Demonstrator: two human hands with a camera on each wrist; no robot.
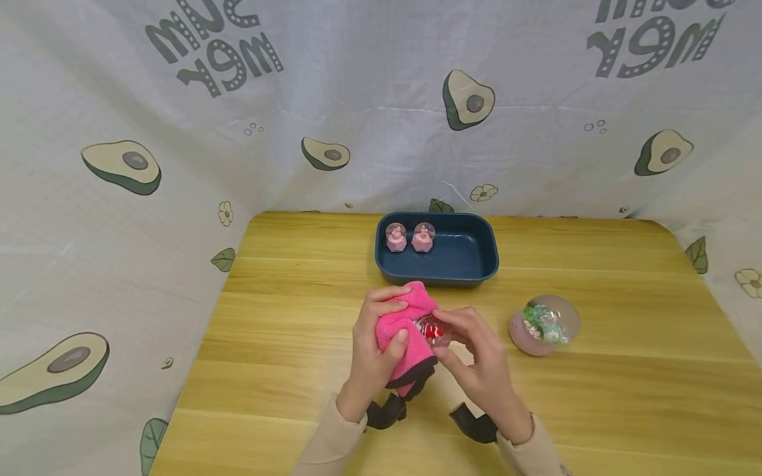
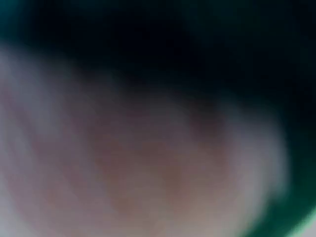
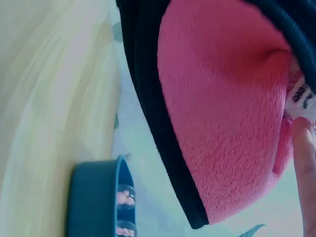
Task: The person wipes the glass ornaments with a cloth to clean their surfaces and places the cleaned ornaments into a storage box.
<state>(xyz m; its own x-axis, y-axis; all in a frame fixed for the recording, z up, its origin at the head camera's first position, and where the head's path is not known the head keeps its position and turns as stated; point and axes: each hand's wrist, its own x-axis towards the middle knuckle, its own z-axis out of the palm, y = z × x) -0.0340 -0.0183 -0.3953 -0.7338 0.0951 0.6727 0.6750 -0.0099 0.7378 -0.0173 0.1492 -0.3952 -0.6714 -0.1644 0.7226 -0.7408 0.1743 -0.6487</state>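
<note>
My left hand (image 1: 366, 340) grips a pink towel (image 1: 417, 354) with a black border, its thumb lying across the front fold. A small clear globe (image 1: 437, 332) with red and white inside pokes out of the towel's right side. The fingertips and thumb of my right hand (image 1: 488, 367) pinch that globe from the right. In the right wrist view the towel (image 3: 222, 118) hangs in front of the camera, and one fingertip (image 3: 302, 131) reaches the partly covered globe (image 3: 299, 98). Only a dark, blurred close-up fills the left wrist view.
Behind my hands a dark blue tray (image 1: 464, 281) holds two small pink snow globes, one (image 1: 395, 238) beside the other (image 1: 423, 238), at its left end. A larger snow globe (image 1: 544, 325) with a pink base stands to the right on the wooden table (image 1: 268, 370).
</note>
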